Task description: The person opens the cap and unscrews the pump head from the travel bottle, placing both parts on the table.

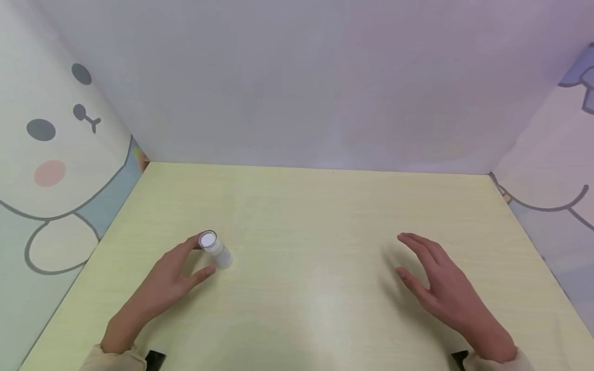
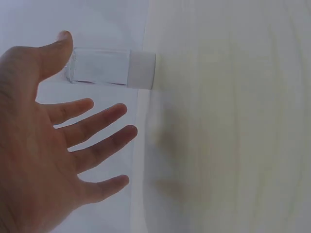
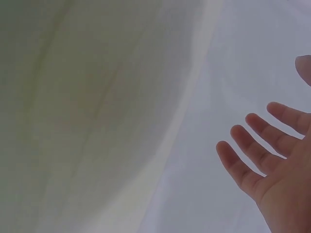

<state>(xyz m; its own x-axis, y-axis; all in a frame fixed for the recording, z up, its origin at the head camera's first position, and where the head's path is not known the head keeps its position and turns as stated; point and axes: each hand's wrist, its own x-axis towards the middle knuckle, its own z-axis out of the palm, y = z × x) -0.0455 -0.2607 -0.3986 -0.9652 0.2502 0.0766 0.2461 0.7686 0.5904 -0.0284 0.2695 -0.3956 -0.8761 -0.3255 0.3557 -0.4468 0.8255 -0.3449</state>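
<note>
A small clear bottle (image 1: 217,252) with a white cap stands on the table at left of centre in the head view. In the left wrist view, the bottle's clear body (image 2: 102,66) lies away from the tabletop and its white cap (image 2: 141,70) is at the tabletop side. My left hand (image 1: 169,281) is around the bottle's near left side, thumb and fingers spread apart. Whether a fingertip touches the bottle I cannot tell. Well off to the right, my right hand (image 1: 443,288) hovers over the table with its fingers extended, holding nothing.
The pale wooden table (image 1: 315,216) meets a plain whitish wall (image 1: 315,93) at the back. Side panels with cartoon prints, a left panel (image 1: 55,154) and a right panel (image 1: 552,170), border the table.
</note>
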